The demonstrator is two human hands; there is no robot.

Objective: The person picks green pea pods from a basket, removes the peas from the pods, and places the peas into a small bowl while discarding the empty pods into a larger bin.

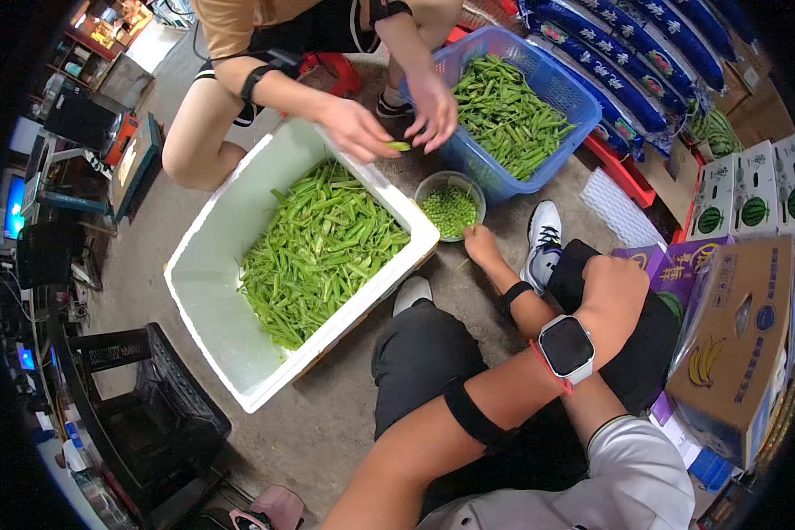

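Note:
My right hand point(479, 246) reaches to the rim of a small round bowl point(426, 187), its fingers closed at the edge. Shelled green peas point(450, 210) lie in the bowl. Across my right arm passes my left arm, a watch on its wrist. The left hand point(617, 287) is bent over by my knee, its fingers mostly hidden. Facing me, a person's two hands point(393, 128) hold a green pea pod point(398, 146) above a white foam box point(205, 256). Many green pods and opened shells point(322, 252) fill part of that box.
A blue plastic basket point(583, 115) of whole pods point(512, 115) stands behind the bowl. To the right are a banana carton point(724, 336), white cartons point(751, 199) and stacked blue bags point(618, 62). A black plastic crate point(150, 415) is at lower left. My knees flank the bowl's near side.

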